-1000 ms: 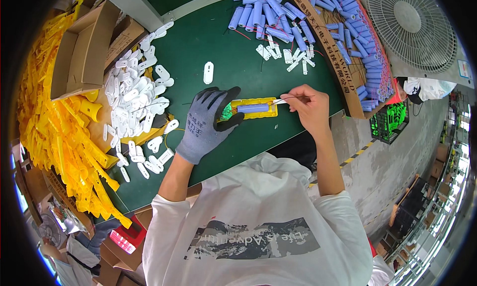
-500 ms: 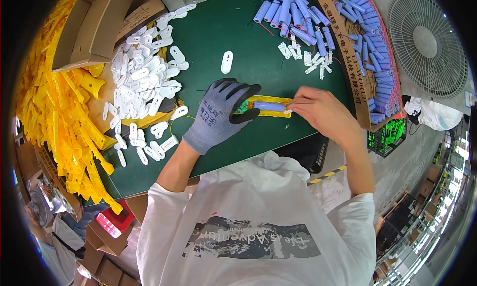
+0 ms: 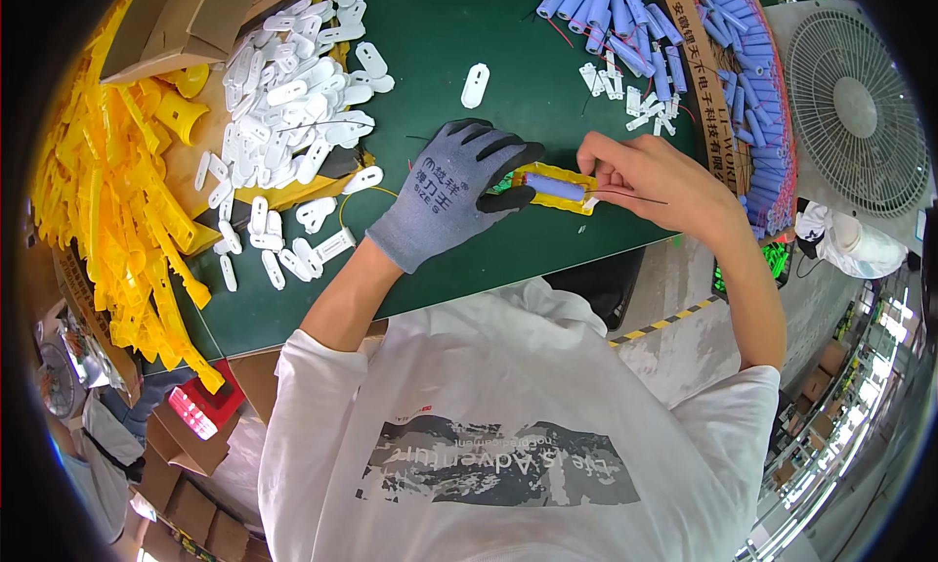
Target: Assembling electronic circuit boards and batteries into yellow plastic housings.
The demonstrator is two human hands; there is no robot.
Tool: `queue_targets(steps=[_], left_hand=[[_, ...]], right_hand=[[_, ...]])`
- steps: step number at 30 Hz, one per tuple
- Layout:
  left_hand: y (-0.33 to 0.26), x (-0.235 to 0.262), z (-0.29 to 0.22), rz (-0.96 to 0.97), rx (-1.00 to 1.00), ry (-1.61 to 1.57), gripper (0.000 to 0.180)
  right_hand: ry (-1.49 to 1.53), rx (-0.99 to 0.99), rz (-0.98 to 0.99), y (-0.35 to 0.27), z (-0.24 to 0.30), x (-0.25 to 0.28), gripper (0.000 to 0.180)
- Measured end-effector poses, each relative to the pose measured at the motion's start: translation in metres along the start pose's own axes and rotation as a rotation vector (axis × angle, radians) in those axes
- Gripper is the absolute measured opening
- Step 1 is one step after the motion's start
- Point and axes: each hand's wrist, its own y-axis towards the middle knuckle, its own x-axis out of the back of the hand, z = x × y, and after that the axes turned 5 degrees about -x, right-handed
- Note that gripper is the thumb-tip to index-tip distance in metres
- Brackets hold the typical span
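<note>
My left hand [image 3: 459, 186], in a grey-blue glove with black fingertips, grips the left end of a yellow plastic casing [image 3: 592, 182] over the green table. Inside the casing lies a blue cylindrical battery cell [image 3: 553, 187], beside a bit of green board partly hidden by the glove. At the casing's right end sits a small white piece [image 3: 590, 204]. My bare right hand [image 3: 664, 183] is just off that end, its fingers curled. A thin dark wire [image 3: 640, 198] runs from the casing along the thumb; it appears held there, though the fingertips partly hide the grip.
White oval plastic covers [image 3: 293, 98] are heaped at left, beside yellow casings [image 3: 137, 200] and a cardboard box [image 3: 176, 29]. One white cover [image 3: 475, 86] lies alone. Blue cells [image 3: 625, 24] and white clips [image 3: 650, 108] lie far right, near a carton of cells [image 3: 705, 83] and a fan [image 3: 860, 108].
My right hand has drawn back a little from the casing's end, and the dark wire now shows beneath it. The casing has tilted slightly, right end lower. The whole view has shifted.
</note>
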Motion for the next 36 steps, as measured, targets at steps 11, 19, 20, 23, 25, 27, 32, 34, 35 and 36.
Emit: queue_targets(steps=[11, 19, 20, 23, 25, 27, 32, 34, 35, 36], left_hand=[[-0.001, 0.0, 0.003, 0.003, -0.048, 0.014, 0.037], [0.006, 0.003, 0.005, 0.002, -0.09, 0.009, 0.042], [0.005, 0.004, 0.003, -0.014, -0.102, 0.042, 0.042], [0.003, 0.004, 0.002, -0.051, -0.111, 0.111, 0.047], [0.001, 0.003, -0.003, -0.139, -0.083, 0.175, 0.053], [-0.001, 0.001, -0.005, -0.186, -0.07, 0.201, 0.055], [-0.007, 0.0, -0.006, -0.349, 0.009, 0.227, 0.055], [-0.006, 0.0, -0.003, -0.399, 0.007, 0.215, 0.056], [-0.005, 0.001, -0.002, -0.392, -0.011, 0.196, 0.058], [-0.005, 0.002, -0.001, -0.388, -0.026, 0.181, 0.061]], right_hand=[[0.348, -0.221, -0.156, 0.005, -0.019, -0.03, 0.034], [0.569, -0.17, -0.369, -0.014, -0.028, -0.065, 0.04], [0.506, -0.098, -0.424, -0.015, -0.022, -0.066, 0.041], [0.353, -0.101, -0.488, -0.028, 0.004, -0.08, 0.048], [0.242, -0.174, -0.589, -0.029, 0.014, -0.101, 0.05], [0.206, -0.231, -0.74, -0.024, 0.022, -0.12, 0.048], [0.177, -0.302, -0.954, 0.013, 0.035, -0.114, 0.04], [0.159, -0.336, -0.982, 0.03, 0.043, -0.091, 0.038], [0.178, -0.368, -1.018, 0.037, 0.046, -0.075, 0.036], [0.196, -0.396, -1.053, 0.046, 0.046, -0.058, 0.035]])
